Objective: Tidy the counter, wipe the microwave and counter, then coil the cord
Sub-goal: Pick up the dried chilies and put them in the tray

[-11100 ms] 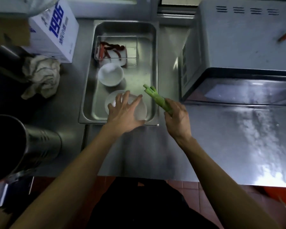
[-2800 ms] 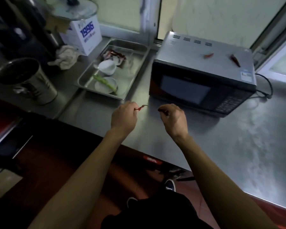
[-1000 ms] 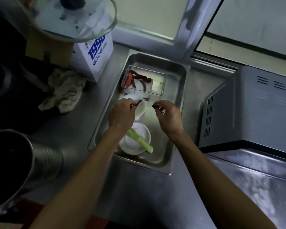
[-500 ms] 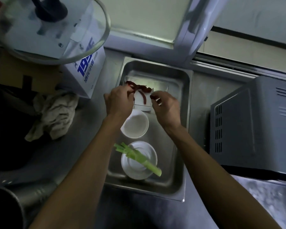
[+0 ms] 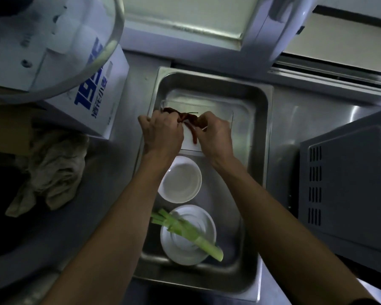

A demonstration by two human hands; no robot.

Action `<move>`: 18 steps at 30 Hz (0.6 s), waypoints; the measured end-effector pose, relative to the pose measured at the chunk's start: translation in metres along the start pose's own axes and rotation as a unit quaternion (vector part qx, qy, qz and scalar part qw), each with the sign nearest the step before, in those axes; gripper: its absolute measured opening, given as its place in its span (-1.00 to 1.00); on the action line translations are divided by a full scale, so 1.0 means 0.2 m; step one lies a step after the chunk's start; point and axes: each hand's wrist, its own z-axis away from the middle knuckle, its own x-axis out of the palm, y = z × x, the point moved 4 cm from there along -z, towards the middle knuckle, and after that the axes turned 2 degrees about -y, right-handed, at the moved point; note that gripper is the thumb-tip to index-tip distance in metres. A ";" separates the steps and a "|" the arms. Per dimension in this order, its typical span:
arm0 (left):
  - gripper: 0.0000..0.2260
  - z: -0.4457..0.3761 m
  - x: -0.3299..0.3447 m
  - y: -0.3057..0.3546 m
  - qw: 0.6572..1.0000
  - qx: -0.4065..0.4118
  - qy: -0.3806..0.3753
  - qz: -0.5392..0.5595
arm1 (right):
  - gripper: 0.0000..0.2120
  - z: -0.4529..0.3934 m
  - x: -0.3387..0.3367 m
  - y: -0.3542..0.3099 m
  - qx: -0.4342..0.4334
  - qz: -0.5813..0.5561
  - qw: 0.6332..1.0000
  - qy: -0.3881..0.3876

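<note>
Both hands meet over the middle of the frame, above a clear rectangular plastic container [image 5: 218, 119] that lies in the upper part of a deep stainless steel tray [image 5: 260, 133]. The left hand [image 5: 163, 130] has its fingers curled in, pinching the end of a dark red dried chilli [image 5: 186, 116] at the container's upper edge. The right hand [image 5: 215, 134] is curled likewise, its fingertips closed on something small at the chilli pile; what exactly it pinches is too dark to tell. Another red chilli [image 5: 193, 134] lies lengthwise in the container between the two hands.

Just below the hands in the same tray sits a round white bowl [image 5: 180, 179], and below that a white round plate [image 5: 188, 235] with a pale green celery stalk [image 5: 191, 233] laid slantwise across it.

At the right edge of the frame stands the grey microwave [image 5: 348, 186], its vented side facing the tray. The steel counter [image 5: 110, 172] carries a crumpled beige cloth [image 5: 53, 170] at the left, and above it a white cardboard box with blue print [image 5: 97, 95]. A glass lid [image 5: 53, 40] fills the upper left corner.
</note>
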 end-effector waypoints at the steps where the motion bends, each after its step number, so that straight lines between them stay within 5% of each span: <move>1: -0.82 0.00 0.01 0.00 1.000 0.006 -0.003 -0.014 | -0.89 -0.01 0.02 0.01 0.003 0.012 1.000 -0.006; 8: -0.87 -0.01 0.04 0.02 0.996 0.035 -0.038 -0.071 | -0.98 -0.02 0.05 0.02 0.009 0.025 0.999 -0.031; 18: -0.79 0.14 -0.10 0.06 0.997 0.058 -0.038 0.015 | -0.75 0.19 -0.16 -0.09 -0.058 0.079 0.995 -0.022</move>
